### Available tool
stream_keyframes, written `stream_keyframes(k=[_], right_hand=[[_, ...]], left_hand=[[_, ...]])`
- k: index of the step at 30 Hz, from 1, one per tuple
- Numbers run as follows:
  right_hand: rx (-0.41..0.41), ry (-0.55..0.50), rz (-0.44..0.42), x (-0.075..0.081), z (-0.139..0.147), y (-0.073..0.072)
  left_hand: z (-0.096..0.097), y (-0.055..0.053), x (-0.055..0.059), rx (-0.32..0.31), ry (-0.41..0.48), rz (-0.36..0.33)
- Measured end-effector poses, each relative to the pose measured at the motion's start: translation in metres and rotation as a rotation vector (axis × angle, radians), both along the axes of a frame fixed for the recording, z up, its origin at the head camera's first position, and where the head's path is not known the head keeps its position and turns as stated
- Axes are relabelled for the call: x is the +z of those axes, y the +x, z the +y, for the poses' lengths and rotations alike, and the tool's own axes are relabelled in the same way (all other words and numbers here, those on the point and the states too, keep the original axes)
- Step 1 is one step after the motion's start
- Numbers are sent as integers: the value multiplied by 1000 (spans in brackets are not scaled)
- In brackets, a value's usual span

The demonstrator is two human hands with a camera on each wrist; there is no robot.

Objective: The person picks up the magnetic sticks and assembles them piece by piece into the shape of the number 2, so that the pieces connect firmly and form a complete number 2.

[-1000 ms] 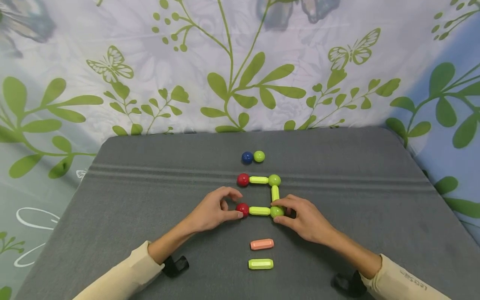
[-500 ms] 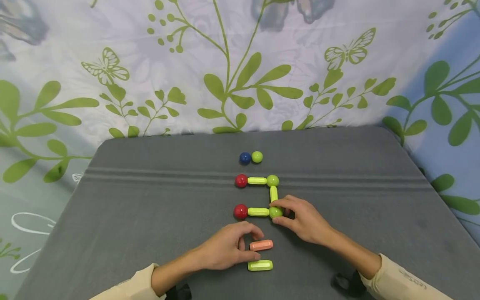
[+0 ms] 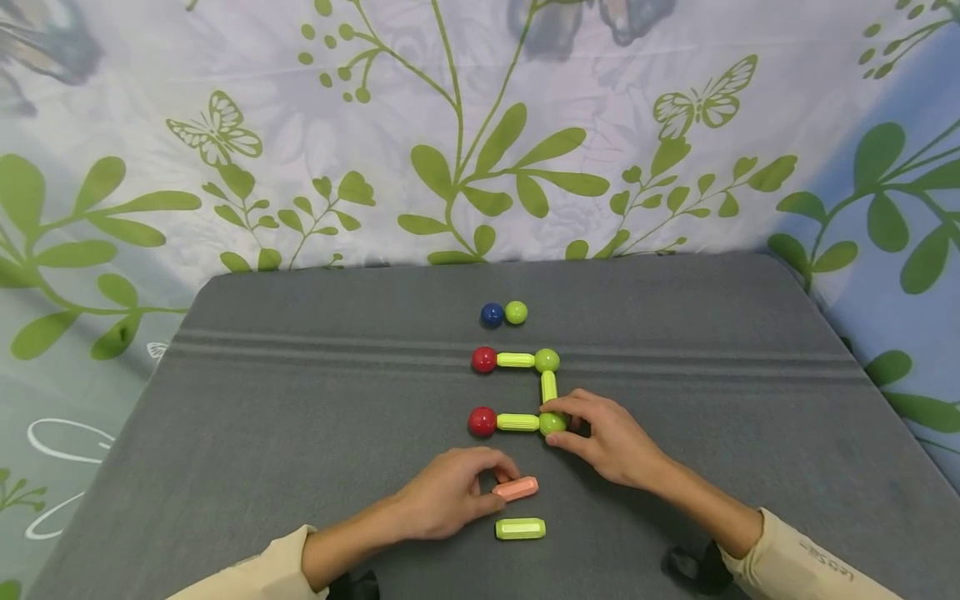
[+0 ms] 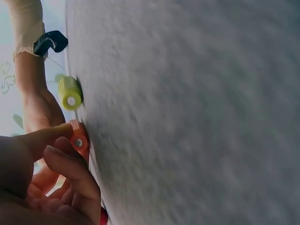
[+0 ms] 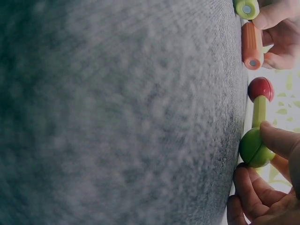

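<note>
My left hand (image 3: 452, 494) pinches the left end of an orange magnetic rod (image 3: 519, 488) between thumb and fingers; a metal dot shows in the end of the orange rod (image 4: 78, 142) in the left wrist view. With thumb and fingertips, my right hand (image 3: 606, 435) holds a green ball (image 3: 552, 423) at the near right corner of a three-sided frame. Yellow-green rods (image 3: 517, 422) link this ball to a near red ball (image 3: 482, 422) and to a far green ball (image 3: 547, 360). From there another rod (image 3: 515, 360) reaches a far red ball (image 3: 483, 359).
A loose yellow-green rod (image 3: 521, 528) lies nearer me than the orange one. Behind the frame sit a blue ball (image 3: 492, 314) and a green ball (image 3: 516, 312), side by side. Everything rests on a grey cloth-covered table (image 3: 300, 392), with a leaf-patterned curtain (image 3: 360, 125) behind.
My left hand has left the near red ball, moved toward me to the orange rod and taken hold of it. The rod has tilted and shifted slightly left. My right hand stays put.
</note>
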State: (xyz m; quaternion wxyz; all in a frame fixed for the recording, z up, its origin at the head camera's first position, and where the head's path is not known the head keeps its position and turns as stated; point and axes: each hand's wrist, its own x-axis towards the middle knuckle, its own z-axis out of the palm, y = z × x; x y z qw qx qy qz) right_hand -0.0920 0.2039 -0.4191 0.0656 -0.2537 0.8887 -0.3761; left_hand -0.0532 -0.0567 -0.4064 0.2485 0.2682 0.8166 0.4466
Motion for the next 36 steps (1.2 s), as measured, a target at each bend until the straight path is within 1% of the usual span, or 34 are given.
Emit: stream_keyframes(k=[2,3,8,10,12,15,20,22,24,26,28,32,34,36], right_hand=[[-2,4,-1,0,0,0],[-2,7,-1,0,1,0],[-4,15,-3,0,0,1],[-6,12,-3,0,0,1],[-7,9,0,0,0,1],[-1,7,5,0,1,0],[0,9,1,-1,0,0],[-3,12,-3,-1,-1,0],[-3,12,-7,0,-1,0],[-1,13,-9,-1,-2,0],[3,11,-11,0,-2,0],[-3,11,-11,1,-1,1],[-7,13,-8,1,-1,1],[-8,15,-6,2,-1,2]], left_hand=[[-5,-1,-1,2,8,-19],[-8,-2,-1,6,14,-40],[-29,-3,-3,31,52,-169],[-36,-3,-4,44,60,-187],[-41,-2,-4,55,60,-177],[-43,-1,-3,63,39,-139],[-37,0,0,52,-42,-39],[-35,0,1,48,-90,19],[-34,1,3,56,-117,62],[-35,1,4,86,-126,87],[-36,0,4,138,-116,103],[-36,-6,3,251,-83,92],[-36,-8,2,287,-74,81],[-36,-10,2,308,-68,68]])
